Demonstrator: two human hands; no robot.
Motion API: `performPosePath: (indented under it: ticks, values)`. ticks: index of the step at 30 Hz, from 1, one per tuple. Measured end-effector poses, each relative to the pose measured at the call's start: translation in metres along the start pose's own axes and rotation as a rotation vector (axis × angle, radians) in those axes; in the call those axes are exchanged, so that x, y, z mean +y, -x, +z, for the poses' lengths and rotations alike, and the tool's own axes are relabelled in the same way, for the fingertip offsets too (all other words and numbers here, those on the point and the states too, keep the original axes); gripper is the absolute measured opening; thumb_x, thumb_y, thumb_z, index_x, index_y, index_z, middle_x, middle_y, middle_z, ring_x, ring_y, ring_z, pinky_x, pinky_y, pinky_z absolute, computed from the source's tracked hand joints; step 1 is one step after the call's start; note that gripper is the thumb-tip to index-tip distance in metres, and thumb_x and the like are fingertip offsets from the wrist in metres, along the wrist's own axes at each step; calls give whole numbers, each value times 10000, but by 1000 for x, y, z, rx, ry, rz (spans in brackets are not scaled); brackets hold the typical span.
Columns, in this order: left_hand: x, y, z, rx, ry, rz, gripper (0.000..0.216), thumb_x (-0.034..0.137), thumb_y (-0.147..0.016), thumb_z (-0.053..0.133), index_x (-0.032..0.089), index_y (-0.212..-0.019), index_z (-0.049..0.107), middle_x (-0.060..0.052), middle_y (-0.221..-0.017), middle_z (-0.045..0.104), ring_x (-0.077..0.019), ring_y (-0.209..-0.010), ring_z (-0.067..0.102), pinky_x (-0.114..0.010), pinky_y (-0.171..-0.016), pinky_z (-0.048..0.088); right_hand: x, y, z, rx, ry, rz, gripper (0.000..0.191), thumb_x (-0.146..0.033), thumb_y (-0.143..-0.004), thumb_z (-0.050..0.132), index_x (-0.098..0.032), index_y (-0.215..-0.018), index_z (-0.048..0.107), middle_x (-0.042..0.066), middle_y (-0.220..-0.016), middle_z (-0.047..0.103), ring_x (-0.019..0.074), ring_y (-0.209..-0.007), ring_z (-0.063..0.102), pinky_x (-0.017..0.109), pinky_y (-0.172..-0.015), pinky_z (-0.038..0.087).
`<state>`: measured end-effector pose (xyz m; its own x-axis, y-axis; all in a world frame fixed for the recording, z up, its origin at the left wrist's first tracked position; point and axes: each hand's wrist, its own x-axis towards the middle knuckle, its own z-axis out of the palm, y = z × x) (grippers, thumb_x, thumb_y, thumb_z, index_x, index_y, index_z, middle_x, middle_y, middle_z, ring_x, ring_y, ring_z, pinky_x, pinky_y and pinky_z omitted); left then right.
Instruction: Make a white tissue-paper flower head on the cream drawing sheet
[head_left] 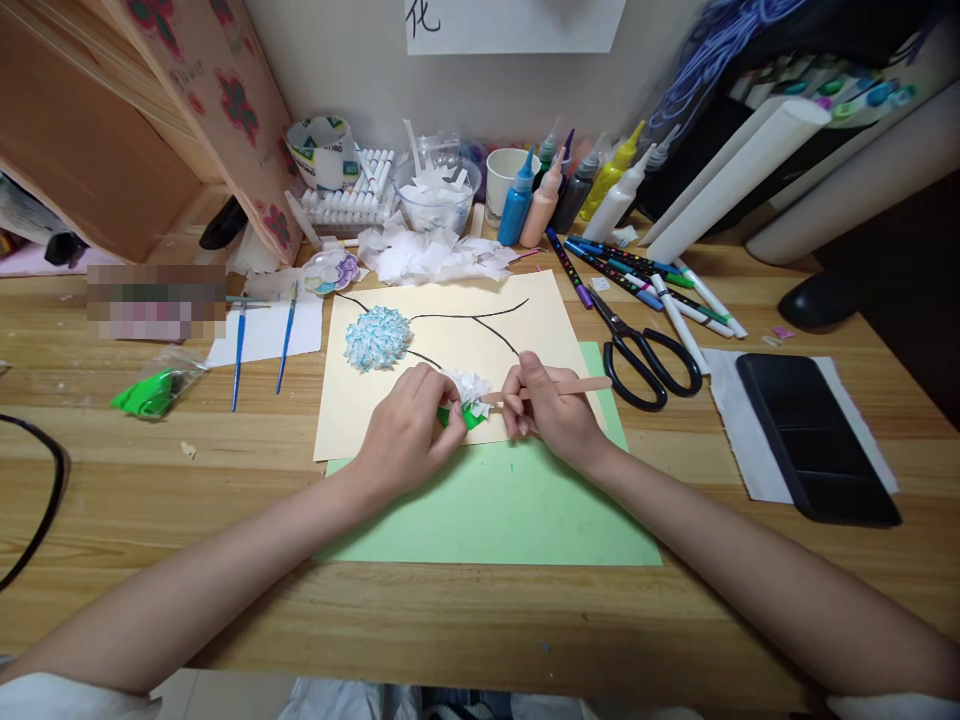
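My right hand (551, 405) is closed around a flat wooden craft stick (581, 387). The stick's left tip meets the edge of a white paper-scrap flower (466, 385). Bright green clay (474, 418) shows under the flower's lower side. My left hand (409, 425) pinches at the clay's left edge; what lies between thumb and fingers is hidden. Both hands rest over a cream sheet (442, 295) with black drawn branches. A finished-looking blue-and-white fringed flower (377, 338) sits on that sheet, to the upper left of my left hand.
Green paper (495, 510) lies beneath the cream sheet. Black-handled scissors (649, 360), markers (652, 275) and a black phone-like case (817, 440) are on the right. Paper scraps (435, 255) and paint bottles (516, 205) line the back. Blue brushes (286, 340) and bagged green clay (154, 390) lie left.
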<state>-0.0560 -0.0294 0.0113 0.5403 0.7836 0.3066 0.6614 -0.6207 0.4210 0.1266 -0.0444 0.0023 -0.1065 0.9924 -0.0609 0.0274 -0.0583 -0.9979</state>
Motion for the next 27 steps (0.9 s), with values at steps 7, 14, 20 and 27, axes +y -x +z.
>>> performPosePath:
  ticks: [7, 14, 20, 27]
  values:
    - [0, 0, 0, -3, 37, 6, 42, 160, -831, 432, 195, -809, 439, -39, -777, 515, -175, -739, 481, -304, -649, 398, -3, -5, 1, 22, -87, 40, 583, -610, -874, 350, -176, -501, 460, -11, -369, 502, 76, -335, 445, 194, -367, 317]
    - [-3, -3, -15, 105, 96, -33, 86, 129, -850, 415, 199, -810, 446, -29, -775, 528, -160, -734, 499, -294, -652, 402, -1, -8, -6, 153, -199, 55, 617, -604, -885, 280, -192, -442, 402, -33, -276, 372, 63, -242, 296, 198, -299, 173]
    - [-34, -54, -39, 172, -206, -101, 53, 201, -860, 478, 183, -860, 528, -56, -816, 576, -215, -809, 535, -336, -690, 418, 1, -11, -4, 148, -264, 76, 619, -625, -867, 286, -195, -438, 404, -31, -276, 364, 64, -248, 270, 205, -309, 155]
    - [-86, -119, -33, 60, -469, -121, 144, 177, -735, 644, 151, -875, 622, -140, -905, 611, -298, -880, 550, -372, -694, 424, 2, -10, -3, 140, -291, 58, 608, -634, -857, 307, -195, -452, 417, -31, -282, 368, 69, -261, 262, 213, -327, 139]
